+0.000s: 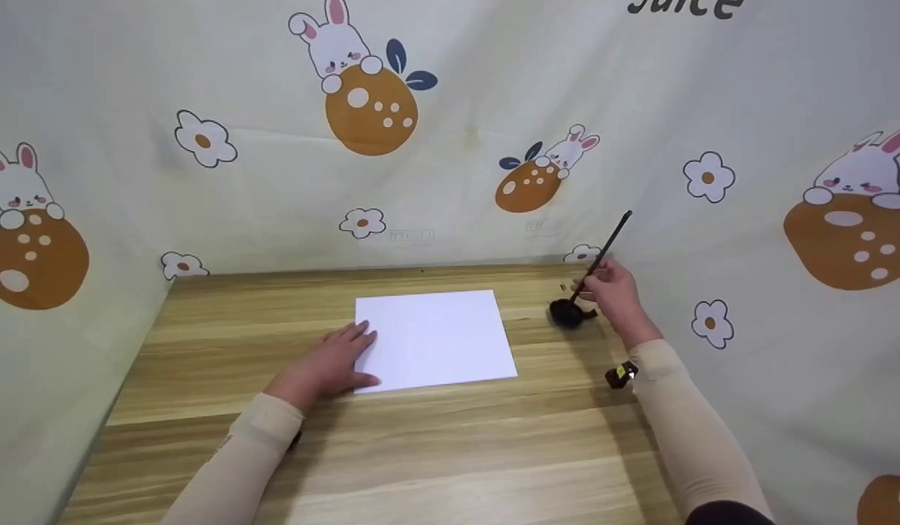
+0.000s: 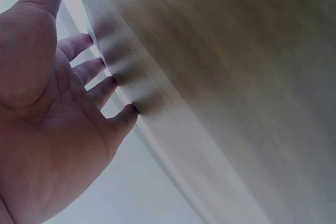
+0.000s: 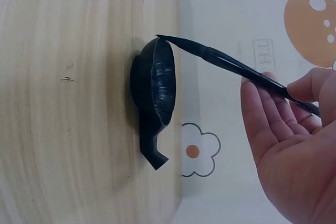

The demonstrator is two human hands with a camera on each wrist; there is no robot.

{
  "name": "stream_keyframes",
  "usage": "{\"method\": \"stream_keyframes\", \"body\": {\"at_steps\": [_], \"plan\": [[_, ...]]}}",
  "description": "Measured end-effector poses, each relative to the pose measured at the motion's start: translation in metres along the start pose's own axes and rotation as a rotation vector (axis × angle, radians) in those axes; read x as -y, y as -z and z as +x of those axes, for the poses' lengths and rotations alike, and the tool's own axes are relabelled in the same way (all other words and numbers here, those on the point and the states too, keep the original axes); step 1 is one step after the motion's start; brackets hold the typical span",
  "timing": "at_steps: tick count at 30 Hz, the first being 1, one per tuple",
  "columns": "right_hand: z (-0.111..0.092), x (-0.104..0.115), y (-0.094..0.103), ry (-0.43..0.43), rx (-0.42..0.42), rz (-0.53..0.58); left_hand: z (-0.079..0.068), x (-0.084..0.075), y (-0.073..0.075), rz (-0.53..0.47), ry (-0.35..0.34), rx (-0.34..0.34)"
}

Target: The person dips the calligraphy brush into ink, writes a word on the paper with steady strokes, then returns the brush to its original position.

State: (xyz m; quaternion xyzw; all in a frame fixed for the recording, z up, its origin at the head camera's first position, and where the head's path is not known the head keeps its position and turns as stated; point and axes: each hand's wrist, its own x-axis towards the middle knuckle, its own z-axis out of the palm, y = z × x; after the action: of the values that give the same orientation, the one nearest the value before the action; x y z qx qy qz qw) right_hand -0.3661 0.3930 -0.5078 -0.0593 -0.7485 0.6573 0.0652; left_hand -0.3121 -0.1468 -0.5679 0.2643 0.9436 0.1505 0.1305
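Note:
A sheet of white paper lies on the wooden table. On its left edge rests my left hand, fingers spread; the left wrist view shows its fingertips touching down. My right hand pinches a black writing brush by its handle, between thumb and fingers. In the right wrist view the pointed bristles meet the rim of a black ink dish, as far as I can tell. This round, hollow dish has a short bent handle and stands right of the paper.
Pale cloth printed with rabbits and flowers hangs behind and beside the wooden table. A small dark block with a yellow mark is by my right wrist. Small dark marks spot the tabletop near the dish.

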Motion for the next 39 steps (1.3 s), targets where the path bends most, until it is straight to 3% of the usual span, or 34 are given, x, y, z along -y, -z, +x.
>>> {"method": "stream_keyframes", "body": {"at_steps": [7, 16, 22, 30, 39], "plan": [[0.007, -0.017, 0.000, 0.010, -0.073, 0.004, 0.001, 0.000, -0.001, 0.022, -0.009, -0.001], [0.010, -0.033, 0.000, 0.003, -0.088, -0.001, -0.001, 0.001, -0.001, -0.047, -0.016, -0.017], [0.013, -0.040, 0.004, 0.017, -0.064, -0.069, -0.001, 0.000, 0.000, -0.052, -0.009, -0.006], [0.014, -0.046, 0.005, 0.071, -0.095, -0.167, -0.001, 0.000, 0.002, -0.052, -0.010, -0.006], [0.016, -0.052, 0.009, 0.081, -0.102, -0.205, -0.001, 0.000, 0.001, -0.048, -0.027, -0.009]]}}
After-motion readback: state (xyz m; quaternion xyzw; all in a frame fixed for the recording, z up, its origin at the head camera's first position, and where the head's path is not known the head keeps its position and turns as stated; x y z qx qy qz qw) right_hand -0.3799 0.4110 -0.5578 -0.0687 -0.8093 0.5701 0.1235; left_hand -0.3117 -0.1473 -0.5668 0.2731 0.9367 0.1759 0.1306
